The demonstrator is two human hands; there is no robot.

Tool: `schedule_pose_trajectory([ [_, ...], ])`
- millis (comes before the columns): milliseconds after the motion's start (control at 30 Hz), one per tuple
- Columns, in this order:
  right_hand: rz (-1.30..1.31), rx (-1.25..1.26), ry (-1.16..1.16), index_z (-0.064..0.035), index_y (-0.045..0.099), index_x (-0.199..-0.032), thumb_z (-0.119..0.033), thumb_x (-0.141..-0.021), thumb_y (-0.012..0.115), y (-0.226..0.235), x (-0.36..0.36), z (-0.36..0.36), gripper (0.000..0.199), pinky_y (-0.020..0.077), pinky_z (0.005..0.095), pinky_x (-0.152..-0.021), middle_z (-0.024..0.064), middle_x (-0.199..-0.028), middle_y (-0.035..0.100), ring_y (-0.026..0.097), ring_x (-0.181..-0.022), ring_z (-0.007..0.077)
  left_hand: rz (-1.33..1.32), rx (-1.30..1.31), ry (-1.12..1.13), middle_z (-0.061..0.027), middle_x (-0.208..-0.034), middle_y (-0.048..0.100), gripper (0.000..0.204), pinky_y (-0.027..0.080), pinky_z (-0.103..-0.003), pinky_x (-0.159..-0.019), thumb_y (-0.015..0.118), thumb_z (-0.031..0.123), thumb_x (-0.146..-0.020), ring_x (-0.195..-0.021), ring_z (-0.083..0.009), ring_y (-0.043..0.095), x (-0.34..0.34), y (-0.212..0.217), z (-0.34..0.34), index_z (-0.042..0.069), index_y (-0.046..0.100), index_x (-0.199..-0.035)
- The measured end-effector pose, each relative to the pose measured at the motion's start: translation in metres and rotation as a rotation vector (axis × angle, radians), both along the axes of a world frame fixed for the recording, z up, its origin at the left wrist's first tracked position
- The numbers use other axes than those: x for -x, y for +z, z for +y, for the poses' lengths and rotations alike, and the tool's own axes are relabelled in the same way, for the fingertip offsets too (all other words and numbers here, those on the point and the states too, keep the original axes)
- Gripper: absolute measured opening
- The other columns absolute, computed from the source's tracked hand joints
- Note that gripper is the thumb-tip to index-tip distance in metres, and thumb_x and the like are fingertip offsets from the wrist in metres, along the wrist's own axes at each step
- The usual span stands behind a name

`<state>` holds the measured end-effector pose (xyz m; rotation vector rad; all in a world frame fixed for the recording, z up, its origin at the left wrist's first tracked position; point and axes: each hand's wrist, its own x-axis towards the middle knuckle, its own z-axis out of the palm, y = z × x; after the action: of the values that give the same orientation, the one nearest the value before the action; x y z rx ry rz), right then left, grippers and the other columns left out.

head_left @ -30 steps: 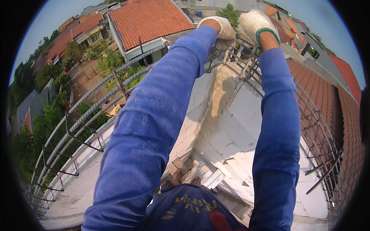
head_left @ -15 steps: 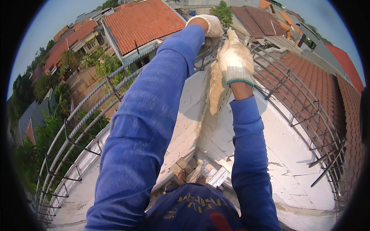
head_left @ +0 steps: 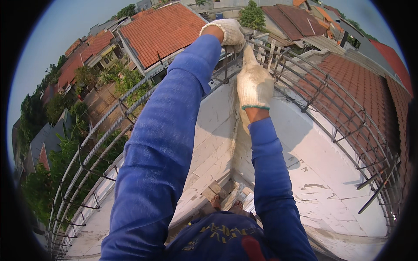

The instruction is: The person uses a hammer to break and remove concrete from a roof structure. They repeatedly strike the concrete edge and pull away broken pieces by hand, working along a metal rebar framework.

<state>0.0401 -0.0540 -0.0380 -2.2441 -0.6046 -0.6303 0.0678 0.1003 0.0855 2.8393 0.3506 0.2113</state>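
Fingers of left hand (head_left: 228, 32) curled tight on rebar cage (head_left: 265, 48) at corner where white walls meet; right hand (head_left: 254, 82) just below, fingers together, pointing up at joint. Tying step, likely. Next move needs steady grip.

We are high on a building site, at the top corner of an unfinished structure in a residential neighbourhood. Cages of steel reinforcing bars (head_left: 100, 143) with stirrups run along both edges from about 12 o'clock, one toward 8 o'clock and the other (head_left: 348, 117) toward 4 o'clock, meeting at the corner. Inside them we see pale, rough formwork walls (head_left: 322, 174) dropping to a narrow plank platform (head_left: 226, 195) far below at 6 o'clock. All around lie neighbouring houses with orange clay-tile roofs (head_left: 165, 30) from 10 to 2 o'clock, and trees and gardens (head_left: 56, 143) at 9 o'clock under hazy daylight sky.
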Motion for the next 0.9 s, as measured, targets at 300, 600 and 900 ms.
schedule_pose_trajectory([
  [300,0.023,0.026,0.063,-0.0198,0.070,-0.137,-0.024,-0.105,0.053,-0.001,-0.018,-0.004,0.037,0.0588,0.0530,-0.087,0.0203,-0.102,0.078,0.074,-0.097,0.0425,-0.084,-0.278,-0.011,-0.0181,-0.124,0.078,0.061,0.057,-0.044,-0.101,0.074,0.038,-0.083,-0.113,-0.0367,0.074,0.009,-0.004,-0.012,0.008,0.074,-0.136],
  [600,0.080,-0.097,0.112,-0.0204,0.071,-0.136,-0.024,-0.107,0.050,0.001,-0.021,-0.011,0.036,0.0582,0.0534,-0.093,0.0188,-0.114,0.078,0.073,-0.106,0.0426,-0.191,-0.145,0.110,-0.0161,-0.124,0.077,0.060,0.056,-0.044,-0.094,0.058,0.055,-0.104,-0.113,-0.0314,0.074,0.007,0.006,-0.019,0.006,0.074,-0.135],
  [900,0.058,-0.290,0.187,-0.0222,0.073,-0.134,-0.023,-0.106,0.051,0.004,-0.013,-0.015,0.036,0.0570,0.0494,-0.099,0.0140,-0.124,0.077,0.072,-0.114,0.0390,-0.092,-0.053,0.048,-0.0137,-0.134,0.075,0.058,0.056,-0.048,-0.098,0.070,0.057,-0.096,-0.123,-0.0317,0.071,-0.018,-0.004,0.018,0.011,0.078,-0.131],
])
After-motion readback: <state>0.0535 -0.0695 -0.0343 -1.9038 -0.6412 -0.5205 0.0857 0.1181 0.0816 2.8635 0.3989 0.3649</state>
